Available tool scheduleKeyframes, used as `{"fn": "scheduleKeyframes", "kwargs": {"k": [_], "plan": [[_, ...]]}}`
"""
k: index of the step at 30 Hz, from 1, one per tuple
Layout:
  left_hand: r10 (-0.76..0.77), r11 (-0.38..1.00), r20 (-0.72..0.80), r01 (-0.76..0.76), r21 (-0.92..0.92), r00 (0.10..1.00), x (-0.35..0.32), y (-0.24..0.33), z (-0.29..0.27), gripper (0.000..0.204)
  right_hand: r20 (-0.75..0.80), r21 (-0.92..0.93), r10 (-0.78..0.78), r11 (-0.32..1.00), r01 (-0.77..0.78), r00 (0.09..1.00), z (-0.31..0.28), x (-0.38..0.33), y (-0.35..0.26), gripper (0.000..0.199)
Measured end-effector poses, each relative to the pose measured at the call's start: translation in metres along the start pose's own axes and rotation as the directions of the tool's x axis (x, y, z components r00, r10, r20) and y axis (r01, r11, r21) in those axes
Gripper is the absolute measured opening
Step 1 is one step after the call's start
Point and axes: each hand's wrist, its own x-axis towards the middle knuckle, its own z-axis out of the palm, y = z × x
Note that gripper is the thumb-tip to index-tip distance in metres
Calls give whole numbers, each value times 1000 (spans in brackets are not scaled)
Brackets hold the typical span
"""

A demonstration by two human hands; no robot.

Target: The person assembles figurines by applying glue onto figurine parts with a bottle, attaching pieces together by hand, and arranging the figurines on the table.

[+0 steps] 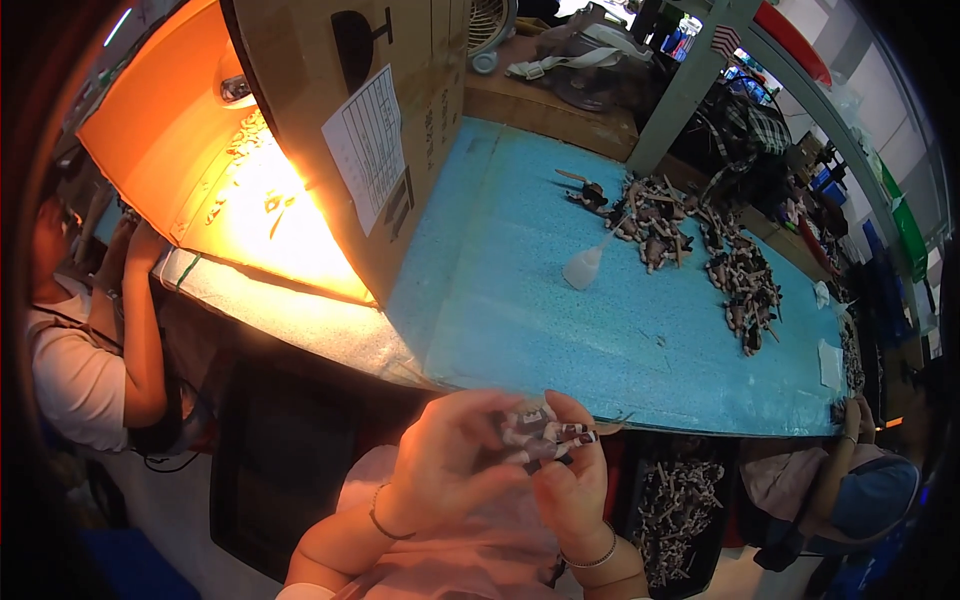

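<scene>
A small toy figure (537, 437), dark and pale in colour, is held between my two hands just in front of the table's near edge. My left hand (437, 462) curls its fingers around the figure's left side. From the right, my right hand (572, 492) grips it between thumb and fingers. Thin pieces stick out of the figure on the right; what they are is too small to tell. Beyond my hands, a white squeeze bottle with a thin nozzle (582, 268) stands on the blue tabletop (500, 330).
Similar figures lie in heaps (740, 285) on the table's right. A large cardboard box (300, 60) stands at left, beside a brightly lit orange-looking enclosure (150, 130). Below the table are a black bin of parts (680, 520) and a dark crate (280, 450). People sit at both sides.
</scene>
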Motion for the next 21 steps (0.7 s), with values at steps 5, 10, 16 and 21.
{"fn": "scheduleKeyframes", "kwargs": {"k": [5, 10, 16, 21], "plan": [[-17, 999, -59, 15, -43, 998, -1, -1, 3, 76, 104, -38, 31, 999, -27, 994, -6, 0, -2, 61], [-149, 982, -106, 134, -137, 983, -2, 6, 7, 79, 135, -44, 30, 999, -24, 990, -3, -2, -4, 61], [-167, 969, -32, 159, -189, 985, -2, 9, 5, 77, 95, -244, -106, 961, 126, 990, 1, -11, -10, 67], [-94, 923, 77, 115, -367, 993, -6, 1, 0, 66, 214, -635, -249, 699, 328, 945, -2, -14, -23, 74]]}}
